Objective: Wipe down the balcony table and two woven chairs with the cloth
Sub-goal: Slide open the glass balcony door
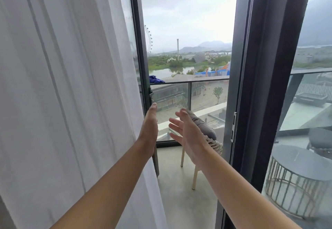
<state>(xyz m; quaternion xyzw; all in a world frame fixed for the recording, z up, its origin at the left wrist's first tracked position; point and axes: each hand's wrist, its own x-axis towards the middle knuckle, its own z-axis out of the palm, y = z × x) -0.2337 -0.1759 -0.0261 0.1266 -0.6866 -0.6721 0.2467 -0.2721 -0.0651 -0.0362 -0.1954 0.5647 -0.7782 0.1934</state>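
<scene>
On railing (197, 81), crumpled cloth (156, 80)

No legible text, labels, brands or nos. anywhere; distant bldgs too blurred for signage.

1. Two bare hands, the left hand (150, 130) and the right hand (186, 135), both with straight fingers, holding nothing.
2. One white sheer curtain (68, 85).
3. One blue crumpled cloth (156, 80), lying on the balcony railing.
4. Two woven chairs with grey cushions: one (206, 135) seen through the open door, one (320, 140) behind the glass at the right.
5. One round grey worktop on a pale wire base (301, 162).
6. One Ferris wheel (148, 38), partly hidden, far away.
</scene>
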